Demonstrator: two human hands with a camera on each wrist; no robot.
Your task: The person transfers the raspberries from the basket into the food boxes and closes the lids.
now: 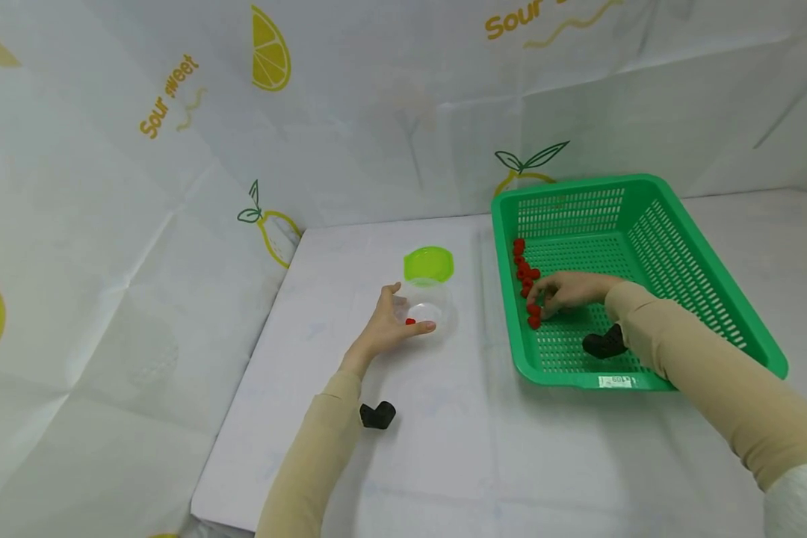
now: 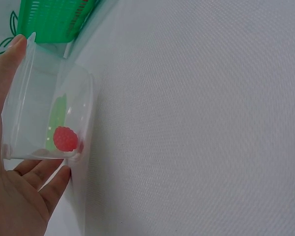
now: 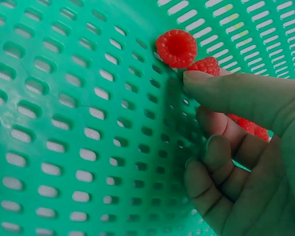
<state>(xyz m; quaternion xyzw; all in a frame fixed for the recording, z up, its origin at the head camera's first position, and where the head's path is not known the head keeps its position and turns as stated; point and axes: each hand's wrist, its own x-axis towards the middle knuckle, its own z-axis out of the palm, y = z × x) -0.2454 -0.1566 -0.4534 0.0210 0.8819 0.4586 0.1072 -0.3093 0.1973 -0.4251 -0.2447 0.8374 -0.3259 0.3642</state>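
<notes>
My left hand (image 1: 385, 325) grips a clear plastic tub (image 2: 37, 108), its thumb at the rim and its fingers around the far side. One raspberry (image 2: 65, 139) lies inside near the tub's bottom. Over in the green basket (image 1: 716, 278), my right hand (image 1: 568, 290) reaches down by the left wall. Its thumb and index finger pinch a raspberry (image 3: 207, 65), partly hidden by the thumb. Another raspberry (image 3: 177, 48) sits right beside it, hollow end showing. More raspberries (image 1: 521, 265) lie in a row along that wall.
A bright green lid (image 1: 429, 264) lies flat on the white-covered table (image 1: 437, 441), just beyond the tub. The basket's raised rim stands at the right. Behind the table hangs a white sheet (image 1: 376, 134) with lemon prints.
</notes>
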